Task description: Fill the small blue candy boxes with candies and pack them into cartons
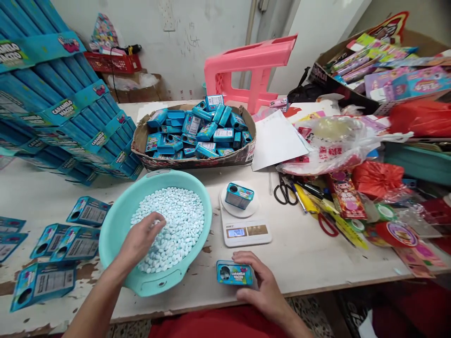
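My left hand (pixel 141 239) reaches into a teal plastic basin (pixel 116 225) full of small white-blue candies (pixel 179 220), its fingers curled down among them. My right hand (pixel 259 279) grips a small blue candy box (pixel 234 273) lying on the table near the front edge. Another blue box (pixel 239 195) stands on a small white digital scale (pixel 244 225), whose display is lit.
A cardboard tray (pixel 197 162) heaped with blue boxes sits behind the basin. Stacks of flat blue packaging (pixel 63 108) stand at left, with folded boxes (pixel 75 244) on the table. Scissors (pixel 285 190), bags and wrappers clutter the right. A pink stool (pixel 250 70) stands behind.
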### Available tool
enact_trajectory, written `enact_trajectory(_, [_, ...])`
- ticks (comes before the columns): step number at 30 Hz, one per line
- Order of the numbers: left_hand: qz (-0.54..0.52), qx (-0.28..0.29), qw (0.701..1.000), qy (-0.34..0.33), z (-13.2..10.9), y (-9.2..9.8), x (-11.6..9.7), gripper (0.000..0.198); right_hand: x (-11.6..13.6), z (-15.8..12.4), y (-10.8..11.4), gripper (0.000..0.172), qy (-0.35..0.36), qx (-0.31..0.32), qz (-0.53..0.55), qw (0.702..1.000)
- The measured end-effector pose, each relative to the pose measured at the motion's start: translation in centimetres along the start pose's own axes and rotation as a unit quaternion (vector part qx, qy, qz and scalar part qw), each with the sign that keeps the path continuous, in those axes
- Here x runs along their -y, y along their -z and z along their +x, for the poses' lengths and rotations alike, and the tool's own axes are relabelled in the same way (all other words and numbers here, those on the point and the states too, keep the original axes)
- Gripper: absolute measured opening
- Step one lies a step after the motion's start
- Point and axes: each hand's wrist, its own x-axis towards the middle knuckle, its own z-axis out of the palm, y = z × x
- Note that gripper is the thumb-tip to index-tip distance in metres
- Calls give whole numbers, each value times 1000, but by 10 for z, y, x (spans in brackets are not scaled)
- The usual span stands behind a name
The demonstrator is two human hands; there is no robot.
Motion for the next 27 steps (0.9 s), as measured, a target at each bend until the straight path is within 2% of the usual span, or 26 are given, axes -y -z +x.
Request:
enact_trajectory(2, [-192,-34,980,48,2,12,-1,30,3,14,15,46,51,-24,-27,998])
enact_trajectory(3, [-303,-42,950,65,4,17,-2,29,4,26,22,46,69,-61,-49,995])
enact_trajectory(5, [-503,-46,858,99,7,24,-4,28,7,59,36,47,72,-161,-103,979])
enact_trajectory(6, [-576,-47,807,122,9,25,-5,28,8,78,40,54,65,-195,-124,971])
enact_trajectory(7, [-629,-52,762,146,11,24,-5,30,9,97,43,62,57,-210,-135,967])
enact_trajectory(8, [-665,-58,725,167,12,23,-5,31,10,115,44,63,42,-209,-141,967])
enact_trajectory(9, [-688,-66,700,179,13,21,-5,32,13,130,43,59,29,-199,-142,969])
enact_trajectory(11, [-714,-71,673,180,13,16,-3,31,21,151,37,47,11,-191,-131,973])
enact_trajectory(15, [-728,-70,655,191,6,14,-6,30,57,154,7,43,61,-219,-82,970])
enact_trajectory(16, [-732,-70,651,187,3,16,-11,31,67,152,-4,42,81,-191,-82,975])
enact_trajectory(19, [-747,-77,651,114,-4,24,-38,35,91,148,-41,36,123,-20,-116,985])
enact_trajectory(20, [-743,-86,660,77,-5,25,-49,35,94,148,-53,35,132,26,-131,982])
enact_trajectory(22, [-714,-125,689,2,-7,25,-71,36,97,149,-74,34,144,72,-158,974])
enact_trajectory(24, [-665,-172,725,-52,-5,21,-87,38,94,150,-88,33,151,84,-178,969])
enact_trajectory(27, [-604,-226,760,-85,0,10,-92,37,91,151,-96,31,156,87,-194,965])
